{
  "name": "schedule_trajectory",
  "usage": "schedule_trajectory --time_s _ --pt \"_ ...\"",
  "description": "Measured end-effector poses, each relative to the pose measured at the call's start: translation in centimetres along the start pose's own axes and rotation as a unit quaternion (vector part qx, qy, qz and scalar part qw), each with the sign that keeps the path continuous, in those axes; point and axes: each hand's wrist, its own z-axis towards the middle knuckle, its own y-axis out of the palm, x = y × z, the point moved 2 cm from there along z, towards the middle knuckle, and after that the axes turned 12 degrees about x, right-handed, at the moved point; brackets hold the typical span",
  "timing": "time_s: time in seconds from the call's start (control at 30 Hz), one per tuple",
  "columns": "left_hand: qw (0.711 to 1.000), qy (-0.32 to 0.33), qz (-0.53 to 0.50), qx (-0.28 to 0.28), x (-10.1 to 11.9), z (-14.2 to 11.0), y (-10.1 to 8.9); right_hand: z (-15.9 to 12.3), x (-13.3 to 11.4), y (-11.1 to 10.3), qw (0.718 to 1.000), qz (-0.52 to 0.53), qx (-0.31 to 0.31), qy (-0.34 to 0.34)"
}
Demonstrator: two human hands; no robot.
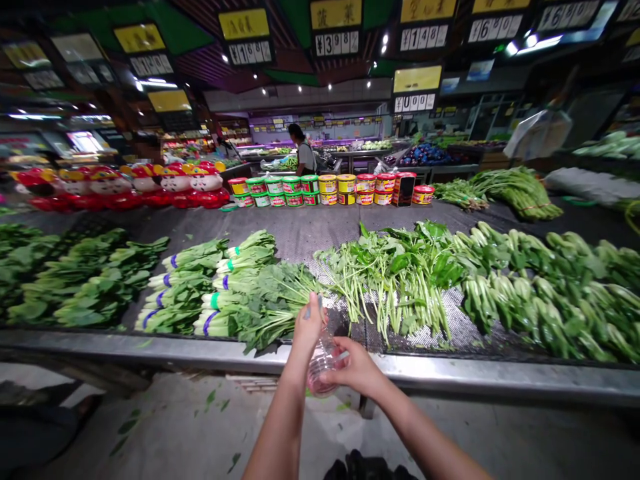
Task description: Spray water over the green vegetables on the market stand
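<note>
Bottle (pixel 319 365): 1 | left hand (pixel 311 321), right hand (pixel 357 367): both clamped on it | hands: 2

Two hands (pixel 309 325) (pixel 356 367), one bottle (pixel 321 363), one metal rail (pixel 450 381)

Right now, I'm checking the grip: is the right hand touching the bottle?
Touching. The head view shows the right hand with its thumb laid against the lower part of the bottle.

Bottle (pixel 319 365) before greens (pixel 280 297), tubs (pixel 329 189) behind
</note>
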Motion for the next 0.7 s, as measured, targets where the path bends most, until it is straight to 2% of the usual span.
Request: schedule_trajectory --time_s 0.1,0.2,0.37,0.53,0.7 --pt "0.999 0.044 -0.018 -0.016 0.5 -0.2 -0.3 -0.1 -0.2 0.0 1.0 0.007 -0.008 -0.008" --pt "0.997 0.06 -0.002 -0.042 0.7 -0.3 -0.4 -0.1 -0.3 0.2 0.999 0.027 -0.023 0.0" --pt "0.993 0.05 0.065 -0.08 0.2 -1.1 -0.5 -0.5 0.0 1.0 0.995 0.044 -0.084 0.033" --pt "0.988 0.021 0.106 -0.113 -0.2 -1.6 -0.4 -0.9 0.1 1.4 0.991 0.053 -0.119 0.023" --pt "0.988 0.016 0.08 -0.131 0.0 -1.6 -0.4 -0.9 0.3 1.3 0.991 0.053 -0.118 0.021"
